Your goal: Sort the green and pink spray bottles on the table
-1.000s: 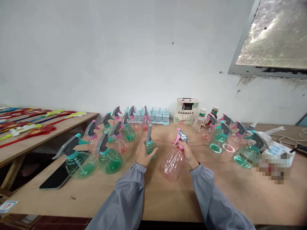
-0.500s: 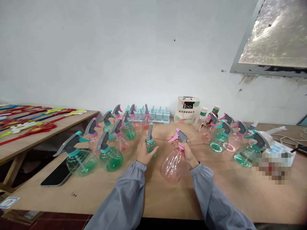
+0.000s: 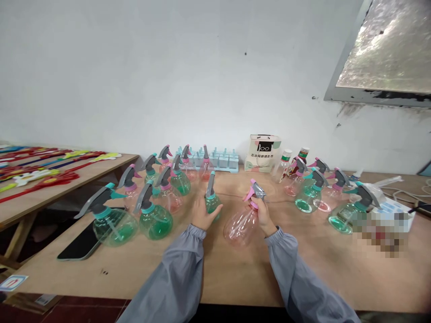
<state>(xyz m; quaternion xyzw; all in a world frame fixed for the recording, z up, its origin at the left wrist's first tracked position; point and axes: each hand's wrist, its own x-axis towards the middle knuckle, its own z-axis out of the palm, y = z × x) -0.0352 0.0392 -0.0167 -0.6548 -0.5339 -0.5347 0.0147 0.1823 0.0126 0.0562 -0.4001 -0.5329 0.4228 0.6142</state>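
Observation:
My left hand [image 3: 203,214] is closed around the lower part of a green spray bottle [image 3: 212,204], thumb stretched across its near side; the fingers behind the bottle are partly hidden. That bottle stands upright on the wooden table. In my right hand [image 3: 265,217] is a clear pink spray bottle [image 3: 241,228], gripped at the neck just under its grey and pink trigger head [image 3: 256,190]. The pink bottle tilts, its round base toward the lower left and its head toward the upper right. Whether its base touches the table I cannot tell.
Green and pink spray bottles cluster at left, like this green one [image 3: 156,222], and at right, like this one [image 3: 308,197]. A phone [image 3: 81,242] lies at left. Behind stand blue ice-pop moulds [image 3: 224,162], a paper bag [image 3: 262,154] and labelled bottles [image 3: 285,161].
The pink bottle has tilted further, its base shifting slightly up and left and its trigger head turning a little to the right. My left hand and the green bottle look nearly unchanged.

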